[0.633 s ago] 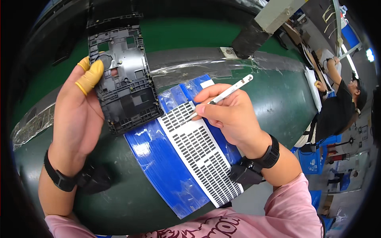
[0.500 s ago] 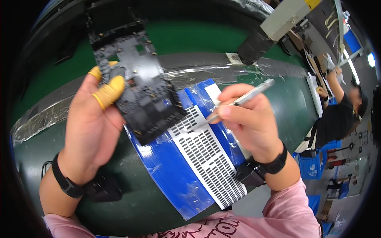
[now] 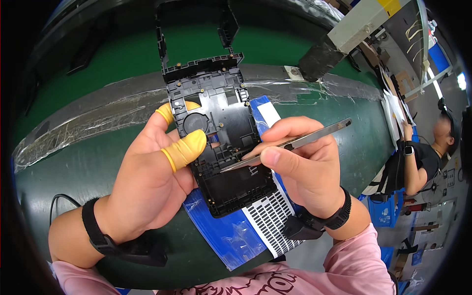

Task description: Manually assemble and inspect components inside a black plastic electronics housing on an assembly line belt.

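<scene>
Our L hand [image 3: 147, 182] grips blk housing [image 3: 233, 132]; R hand [image 3: 312, 169] pinches tweezers [image 3: 317, 135], tips over it. If L grip wobbles, we might scratch housing.

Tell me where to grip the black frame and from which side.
Probably grip the frame by its left long edge, from the left, as the left hand does, thumb over the face: the body is flat enough to pinch, narrow arms jut from the far end, and the tweezers come in from the right.
</scene>
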Demonstrator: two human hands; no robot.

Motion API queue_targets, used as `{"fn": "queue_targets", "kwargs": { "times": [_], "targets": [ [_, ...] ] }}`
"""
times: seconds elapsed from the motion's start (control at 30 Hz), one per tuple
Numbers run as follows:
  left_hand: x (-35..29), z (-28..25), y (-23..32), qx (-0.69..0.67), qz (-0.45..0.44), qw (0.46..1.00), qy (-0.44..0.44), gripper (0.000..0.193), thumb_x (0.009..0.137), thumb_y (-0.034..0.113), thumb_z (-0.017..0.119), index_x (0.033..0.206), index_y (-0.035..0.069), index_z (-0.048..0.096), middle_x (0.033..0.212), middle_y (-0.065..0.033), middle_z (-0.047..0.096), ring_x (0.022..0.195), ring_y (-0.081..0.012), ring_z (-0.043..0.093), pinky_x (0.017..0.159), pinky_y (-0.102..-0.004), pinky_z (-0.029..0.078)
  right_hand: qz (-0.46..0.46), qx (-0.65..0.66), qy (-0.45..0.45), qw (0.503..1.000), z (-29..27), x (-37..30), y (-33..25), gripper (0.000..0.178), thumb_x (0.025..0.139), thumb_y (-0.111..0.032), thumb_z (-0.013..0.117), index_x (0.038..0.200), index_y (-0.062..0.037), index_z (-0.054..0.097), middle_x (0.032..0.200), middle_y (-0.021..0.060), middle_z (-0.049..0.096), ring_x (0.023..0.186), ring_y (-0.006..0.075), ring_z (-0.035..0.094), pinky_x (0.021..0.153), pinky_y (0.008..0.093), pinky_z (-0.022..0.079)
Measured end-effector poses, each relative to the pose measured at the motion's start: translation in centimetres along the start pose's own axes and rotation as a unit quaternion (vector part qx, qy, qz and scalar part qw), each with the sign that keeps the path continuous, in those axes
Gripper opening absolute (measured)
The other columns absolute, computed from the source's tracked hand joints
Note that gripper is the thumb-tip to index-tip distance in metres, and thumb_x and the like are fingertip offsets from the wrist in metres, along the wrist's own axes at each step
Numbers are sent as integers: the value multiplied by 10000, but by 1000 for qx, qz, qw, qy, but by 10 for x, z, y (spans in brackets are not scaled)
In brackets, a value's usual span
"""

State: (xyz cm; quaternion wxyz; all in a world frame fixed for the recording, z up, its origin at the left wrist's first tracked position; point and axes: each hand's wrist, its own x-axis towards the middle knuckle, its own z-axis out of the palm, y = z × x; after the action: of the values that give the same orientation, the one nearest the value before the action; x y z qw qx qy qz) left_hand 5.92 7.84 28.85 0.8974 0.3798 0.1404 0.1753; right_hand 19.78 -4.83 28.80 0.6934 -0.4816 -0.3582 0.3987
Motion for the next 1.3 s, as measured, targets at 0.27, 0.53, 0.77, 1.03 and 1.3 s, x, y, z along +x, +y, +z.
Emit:
{"fn": "queue_targets", "kwargs": {
  "times": [0.27,0.53,0.77,1.03,1.3],
  "targets": [
    [-4,0,-2,-5,18,1000,8,457,825,123,518,1210,45,284,1152,-118,451,1044,-217,490,864,-352,428,13,-11,-7,1000,1,-1,-1,184,748,61,578,928,72,543,847,111,590,776,146,594,695,222,485],
    [-3,0,-2,-8,10,1000,1,473,825,137,526,1211,48,268,1162,-127,436,1055,-226,480,876,-360,419,12,-14,-10,1000,0,0,2,180,752,53,577,929,72,545,851,107,591,776,140,592,694,219,483],
    [-3,-2,-10,46,46,998,15,720,620,-180,496,1247,77,254,1184,-93,420,1088,-222,456,885,-348,411,4,-11,-15,1000,-2,2,7,185,753,56,575,935,65,548,865,100,589,780,134,590,697,217,481],
    [8,-15,8,118,154,980,32,721,628,-152,477,1275,59,240,1168,-93,438,1046,-217,484,884,-335,407,-33,27,54,998,-26,11,-6,196,718,32,588,910,23,548,737,89,609,503,32,439,429,161,299],
    [11,-29,41,69,173,979,78,476,783,33,484,1229,59,316,1123,-84,475,1009,-192,496,878,-341,408,86,-32,53,994,-36,19,14,171,689,31,609,855,20,571,646,62,588,517,55,529,409,145,296]
  ]
}}
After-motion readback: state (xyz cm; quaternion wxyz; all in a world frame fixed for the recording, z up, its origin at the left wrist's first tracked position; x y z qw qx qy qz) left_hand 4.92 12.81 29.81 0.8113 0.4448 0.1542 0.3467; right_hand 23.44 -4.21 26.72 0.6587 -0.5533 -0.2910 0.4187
